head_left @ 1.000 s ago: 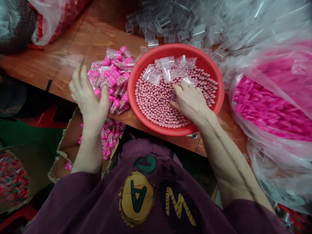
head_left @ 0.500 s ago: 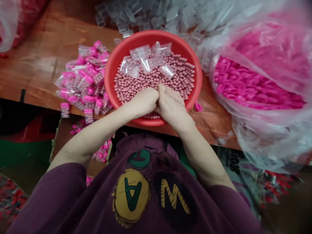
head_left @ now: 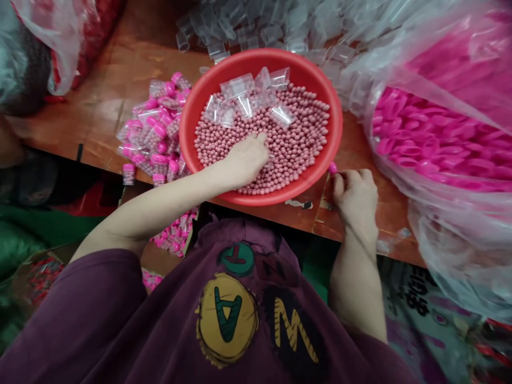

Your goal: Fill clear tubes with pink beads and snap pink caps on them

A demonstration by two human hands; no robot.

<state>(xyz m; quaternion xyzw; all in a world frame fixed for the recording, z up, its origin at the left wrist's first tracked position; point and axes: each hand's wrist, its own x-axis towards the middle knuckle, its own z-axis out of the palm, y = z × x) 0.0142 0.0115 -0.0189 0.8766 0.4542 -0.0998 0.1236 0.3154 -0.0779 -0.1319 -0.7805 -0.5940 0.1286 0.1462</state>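
A red bowl (head_left: 336, 114) full of small pink beads (head_left: 296, 144) stands on the wooden table, with several clear plastic tubes (head_left: 240, 88) lying on the beads at the far side. My left hand (head_left: 246, 160) rests on the beads near the bowl's front, fingers curled; what they hold is hidden. My right hand (head_left: 356, 194) lies on the table just right of the bowl, fingers bent, thumb and forefinger pinching a loose pink cap (head_left: 332, 168) at the rim.
Filled tubes with pink caps (head_left: 156, 133) are heaped left of the bowl, and more lie in a cardboard box (head_left: 176, 234) below the table edge. A plastic bag of pink caps (head_left: 436, 138) fills the right. Empty clear tubes (head_left: 256, 26) are piled behind the bowl.
My two hands were together at the bowl's front. The right hand has left the bowl for the table on its right, at the pink cap. The left hand stays on the beads.
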